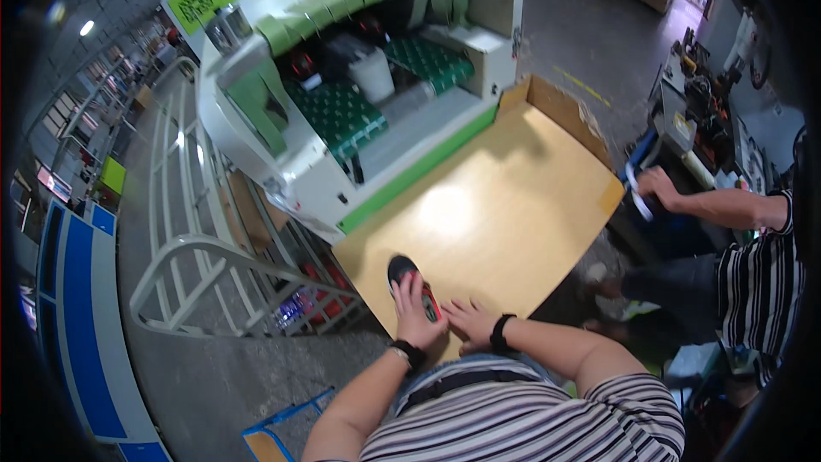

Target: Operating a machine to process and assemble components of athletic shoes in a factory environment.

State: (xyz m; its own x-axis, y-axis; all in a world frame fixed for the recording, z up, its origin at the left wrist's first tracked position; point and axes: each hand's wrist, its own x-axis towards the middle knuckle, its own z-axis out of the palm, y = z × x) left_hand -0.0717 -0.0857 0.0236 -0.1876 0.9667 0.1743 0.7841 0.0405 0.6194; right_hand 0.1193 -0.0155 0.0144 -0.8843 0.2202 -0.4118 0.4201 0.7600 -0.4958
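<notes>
A dark shoe (pixel 399 269) with red and grey along its side lies near the front left edge of a tan tabletop (pixel 479 231). Its black toe points away from me. My left hand (pixel 416 312) is laid over the middle of the shoe, fingers wrapped across it, hiding much of the upper. Close by the heel, my right hand (pixel 472 322) has its fingers stretched out near the table's front edge. Whether its fingertips touch the heel I cannot tell.
Beyond the table stands a white and green machine (pixel 321 197) with two green patterned belts (pixel 338 115), a white bucket (pixel 372 77) and dark shoes inside. A metal rail rack (pixel 184 248) is at left. A co-worker's arm (pixel 718 207) reaches in at right, beside a cluttered bench (pixel 684 128).
</notes>
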